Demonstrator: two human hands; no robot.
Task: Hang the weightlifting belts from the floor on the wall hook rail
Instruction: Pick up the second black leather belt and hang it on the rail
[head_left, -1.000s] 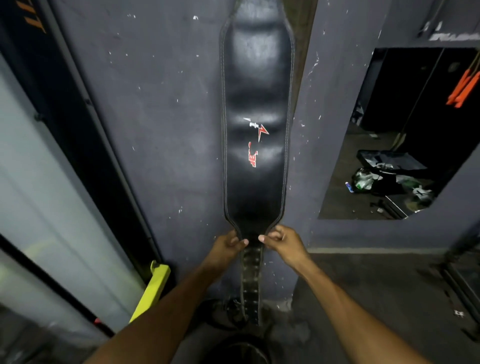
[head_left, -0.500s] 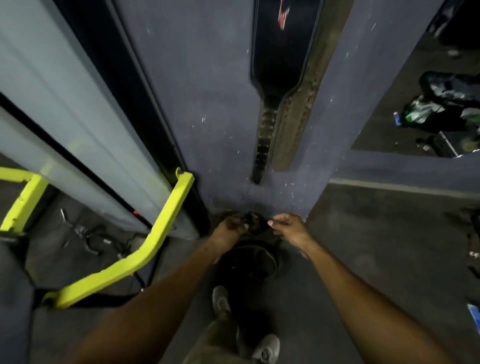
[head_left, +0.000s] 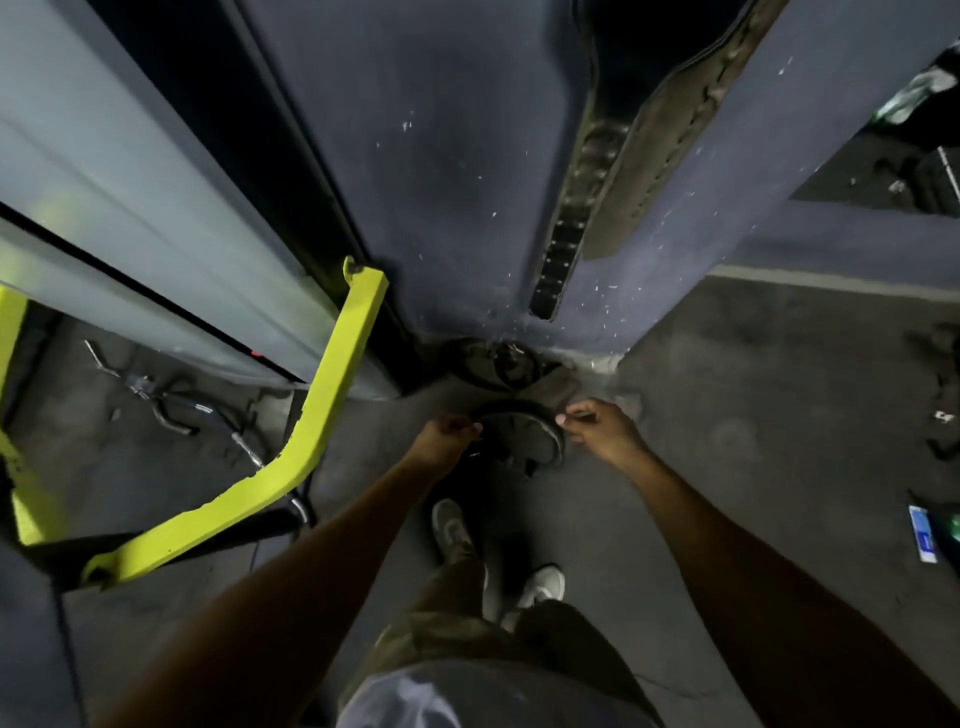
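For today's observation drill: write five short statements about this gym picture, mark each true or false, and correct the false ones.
1. Both hands are on the coiled belt on the floor. True: the left hand and right hand grip its opposite edges.
2. A black belt hangs on the wall. True.
3. The bent bar at left is red. False: it is yellow.
4. The coiled belt is already hung. False: it is at floor level.
5. The person is barefoot. False: they wear shoes.
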